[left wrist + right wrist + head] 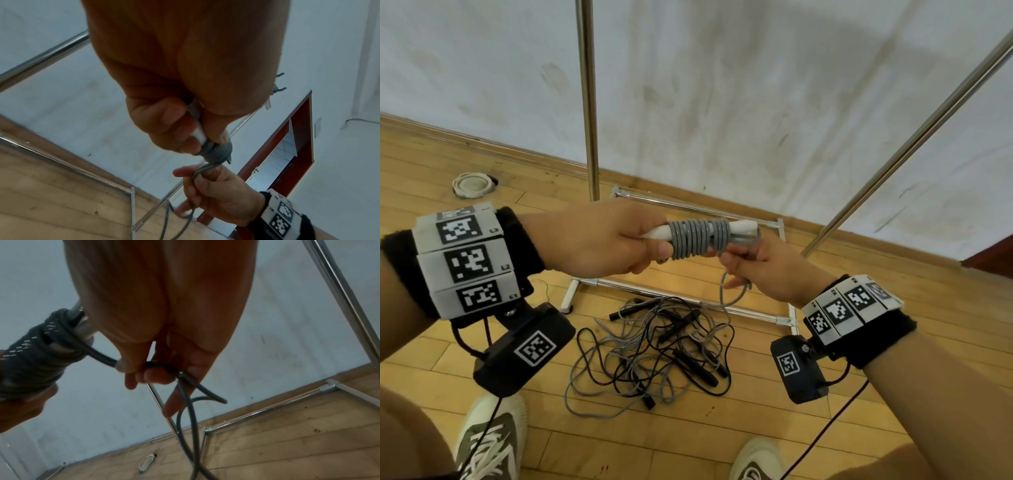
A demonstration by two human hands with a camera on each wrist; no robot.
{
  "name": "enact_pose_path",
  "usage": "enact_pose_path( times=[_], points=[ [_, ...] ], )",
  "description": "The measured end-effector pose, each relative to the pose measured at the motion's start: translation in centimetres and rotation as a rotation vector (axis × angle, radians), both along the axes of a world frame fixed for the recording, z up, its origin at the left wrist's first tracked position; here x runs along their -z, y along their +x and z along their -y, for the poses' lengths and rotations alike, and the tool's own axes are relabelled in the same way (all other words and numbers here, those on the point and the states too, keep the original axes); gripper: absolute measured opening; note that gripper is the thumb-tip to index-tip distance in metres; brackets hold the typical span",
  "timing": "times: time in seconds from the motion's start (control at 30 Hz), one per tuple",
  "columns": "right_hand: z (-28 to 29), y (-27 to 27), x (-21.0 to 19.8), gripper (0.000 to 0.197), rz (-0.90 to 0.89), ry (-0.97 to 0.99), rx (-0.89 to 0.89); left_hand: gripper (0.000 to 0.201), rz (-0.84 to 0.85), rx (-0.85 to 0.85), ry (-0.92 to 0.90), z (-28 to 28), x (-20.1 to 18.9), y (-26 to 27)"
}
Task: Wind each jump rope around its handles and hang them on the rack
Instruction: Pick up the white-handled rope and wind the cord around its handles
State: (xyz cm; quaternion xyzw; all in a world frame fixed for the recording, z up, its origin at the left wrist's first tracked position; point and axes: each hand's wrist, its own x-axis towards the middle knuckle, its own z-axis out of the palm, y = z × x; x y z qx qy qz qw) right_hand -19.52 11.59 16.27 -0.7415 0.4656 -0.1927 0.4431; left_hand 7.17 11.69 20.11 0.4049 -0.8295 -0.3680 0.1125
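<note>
My left hand [619, 240] grips the white handles [743, 226] of a grey jump rope, held level at chest height. Grey rope coils [698, 240] wrap tightly round the middle of the handles. My right hand [750, 263] pinches the loose grey rope [185, 394] just past the coils, and a loop of it [732, 294] hangs below the fingers. In the left wrist view the left fingers [164, 123] curl round the white handle [198, 133]. On the floor below lies a tangled pile of jump ropes [654, 353], black and grey, with black handles.
A chrome rack stands in front: an upright pole [589, 102], a slanted bar [907, 144] on the right and a floor frame [681, 294]. A white round fitting [472, 185] sits on the wooden floor by the wall. My shoes [489, 442] are near the pile.
</note>
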Motion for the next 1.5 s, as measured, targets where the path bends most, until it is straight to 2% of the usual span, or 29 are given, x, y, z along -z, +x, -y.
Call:
enact_pose_path(
  times=[0.07,0.13,0.27,0.37,0.47,0.5,0.63,0.67,0.77,0.93,1.03,1.1,1.2,1.4,1.5],
  points=[
    [0.1,-0.4,0.1,0.012,-0.061,-0.038,0.018,0.022,0.023,0.050,0.026,-0.2,0.1,-0.1],
    [0.4,-0.9,0.3,0.019,-0.181,-0.109,0.038,0.025,0.035,0.089,0.063,-0.4,0.2,-0.2],
    [0.8,-0.8,0.8,0.016,-0.436,-0.241,-0.128,0.028,0.090,0.148,0.149,-0.4,0.2,-0.1],
    [1.1,-0.7,0.8,0.028,-0.330,-0.157,-0.077,0.025,0.206,0.187,0.140,-0.6,0.5,-0.3],
    [1.1,-0.5,0.2,0.019,-0.214,-0.121,-0.005,0.026,0.309,0.190,0.075,-0.6,1.0,-0.4],
    [1.1,-0.4,-0.1,0.021,-0.185,-0.122,0.003,0.026,0.335,0.190,0.055,-0.5,1.1,-0.4],
    [1.1,0.2,-1.2,0.047,0.022,0.017,0.115,0.024,0.404,0.151,0.008,0.0,1.5,-0.2],
    [1.1,0.4,-1.5,0.048,0.046,0.035,0.135,0.023,0.416,0.132,-0.016,0.1,1.6,-0.3],
    [1.0,0.6,-1.9,0.036,0.056,0.032,0.152,0.023,0.440,0.053,-0.098,0.5,1.6,-0.4],
    [0.6,0.6,-2.5,0.015,0.207,0.089,0.124,0.021,0.390,-0.099,-0.207,1.0,1.2,-0.1],
    [0.2,0.1,-2.2,0.030,0.295,0.136,0.065,0.023,0.292,-0.132,-0.265,1.3,0.9,0.4],
    [0.0,0.2,-1.9,0.034,0.316,0.141,0.062,0.024,0.262,-0.154,-0.302,1.2,0.8,0.6],
    [-0.6,0.7,-1.4,0.025,0.313,0.127,0.091,0.024,0.194,-0.149,-0.296,1.0,0.8,0.6],
    [-0.9,0.8,-1.5,0.019,0.267,0.039,0.077,0.023,-0.029,-0.076,-0.135,0.5,0.0,0.4],
    [-0.8,0.5,-1.5,0.019,0.160,-0.062,0.074,0.031,-0.057,-0.036,-0.112,0.4,-0.2,0.4]
  ],
)
